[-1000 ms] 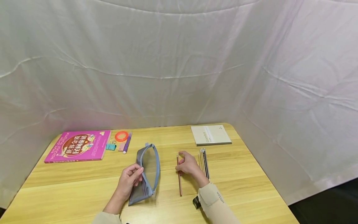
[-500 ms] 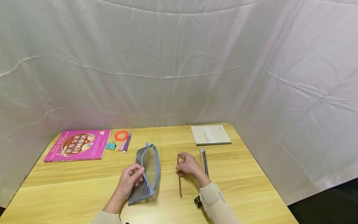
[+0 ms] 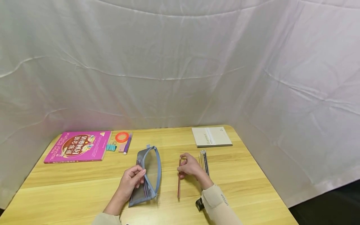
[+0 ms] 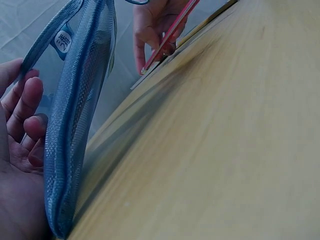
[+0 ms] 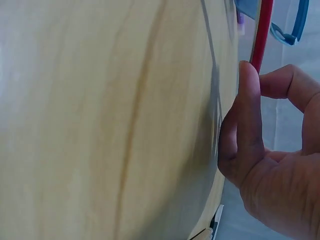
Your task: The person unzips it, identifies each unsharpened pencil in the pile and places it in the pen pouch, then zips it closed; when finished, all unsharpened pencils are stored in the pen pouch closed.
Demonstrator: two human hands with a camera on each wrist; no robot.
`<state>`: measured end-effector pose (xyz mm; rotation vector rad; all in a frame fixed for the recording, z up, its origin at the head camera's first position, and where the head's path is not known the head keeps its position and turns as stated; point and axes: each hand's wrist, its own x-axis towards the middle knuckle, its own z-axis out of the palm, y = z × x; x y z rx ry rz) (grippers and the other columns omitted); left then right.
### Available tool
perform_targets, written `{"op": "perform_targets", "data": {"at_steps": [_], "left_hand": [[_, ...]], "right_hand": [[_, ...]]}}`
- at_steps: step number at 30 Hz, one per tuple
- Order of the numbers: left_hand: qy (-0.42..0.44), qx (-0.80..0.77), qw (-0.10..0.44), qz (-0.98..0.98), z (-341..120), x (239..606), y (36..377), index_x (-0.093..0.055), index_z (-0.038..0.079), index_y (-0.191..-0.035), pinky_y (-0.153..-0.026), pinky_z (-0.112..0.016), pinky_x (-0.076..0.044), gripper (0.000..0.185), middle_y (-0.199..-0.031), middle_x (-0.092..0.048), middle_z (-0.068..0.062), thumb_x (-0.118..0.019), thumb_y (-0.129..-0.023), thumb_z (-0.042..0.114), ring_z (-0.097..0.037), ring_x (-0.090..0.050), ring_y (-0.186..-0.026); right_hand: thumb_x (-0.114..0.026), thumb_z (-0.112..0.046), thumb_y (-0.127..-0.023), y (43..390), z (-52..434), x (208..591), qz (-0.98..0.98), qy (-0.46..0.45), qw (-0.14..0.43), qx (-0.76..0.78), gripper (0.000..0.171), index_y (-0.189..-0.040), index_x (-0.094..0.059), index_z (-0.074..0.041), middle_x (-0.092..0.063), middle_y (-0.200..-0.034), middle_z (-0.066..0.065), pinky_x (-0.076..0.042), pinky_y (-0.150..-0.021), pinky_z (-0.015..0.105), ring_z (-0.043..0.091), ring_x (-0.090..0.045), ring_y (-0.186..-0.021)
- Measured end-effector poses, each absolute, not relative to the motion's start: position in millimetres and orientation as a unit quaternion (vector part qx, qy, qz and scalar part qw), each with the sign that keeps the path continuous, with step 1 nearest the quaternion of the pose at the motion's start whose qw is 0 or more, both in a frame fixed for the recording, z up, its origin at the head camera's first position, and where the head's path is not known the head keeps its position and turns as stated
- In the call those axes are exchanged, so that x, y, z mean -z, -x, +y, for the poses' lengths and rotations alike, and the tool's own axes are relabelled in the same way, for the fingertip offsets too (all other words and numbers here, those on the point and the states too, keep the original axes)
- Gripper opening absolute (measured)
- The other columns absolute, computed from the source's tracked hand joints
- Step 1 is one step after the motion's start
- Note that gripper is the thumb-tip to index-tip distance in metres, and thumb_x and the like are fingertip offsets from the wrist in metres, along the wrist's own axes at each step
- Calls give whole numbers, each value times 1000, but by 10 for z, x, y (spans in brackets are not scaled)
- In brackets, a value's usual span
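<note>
My left hand [image 3: 130,179] pinches the near-left edge of a blue-grey mesh pencil case [image 3: 137,197], whose zipped mouth gapes toward the right. Through the mesh, some slim purplish items show inside. Between thumb and fingertips, my right hand [image 3: 191,167] pinches a red pencil [image 3: 179,186] close to its far end. In the left wrist view the mesh pencil case [image 4: 75,135] stands on edge, and the red pencil [image 4: 172,35] slants out of the right hand. The right wrist view shows the red pencil [image 5: 263,32] only in part.
Several pencils [image 3: 206,161] lie right of my right hand, partly behind the wrist. At the back right is a cream notebook [image 3: 212,136]. A pink book [image 3: 78,147], teal binder clips [image 3: 111,147], orange tape [image 3: 122,137] and a purple marker [image 3: 127,143] lie at the left.
The red pencil's near end has swung slightly to the left in my right hand, which has barely shifted. My left hand and the pencil case stay nearly still.
</note>
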<state>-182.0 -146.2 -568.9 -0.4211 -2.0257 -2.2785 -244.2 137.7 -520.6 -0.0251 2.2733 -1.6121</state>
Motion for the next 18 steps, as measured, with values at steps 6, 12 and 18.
{"op": "perform_targets", "data": {"at_steps": [6, 12, 18], "left_hand": [[137, 740, 27, -658, -1461, 5691, 1820, -55, -7, -84, -39, -29, -36, 23, -61, -56, 6, -58, -104, 4, -5, -42, -47], [142, 737, 25, -660, -1464, 5687, 1813, -55, -7, -84, -39, -29, -37, 24, -61, -56, 6, -58, -104, 4, -7, -41, -46], [144, 735, 23, -663, -1469, 5685, 1816, -55, -7, -84, -39, -29, -37, 23, -62, -56, 5, -58, -104, 4, -9, -41, -46]], "right_hand": [[-69, 18, -79, 2447, 1361, 5192, 786, 9, 169, 594, 78, -149, -40, 2, -60, -101, 18, -63, -61, 39, 24, -68, -69], [-69, 18, -78, 2440, 1268, 5116, 775, 8, 142, 615, 84, -153, -38, -2, -60, -107, 21, -64, -65, 40, 24, -67, -70], [-66, 17, -78, 2402, 1121, 4966, 752, 47, 105, 649, 83, -153, -37, -5, -59, -112, 23, -64, -66, 42, 20, -68, -73]]}}
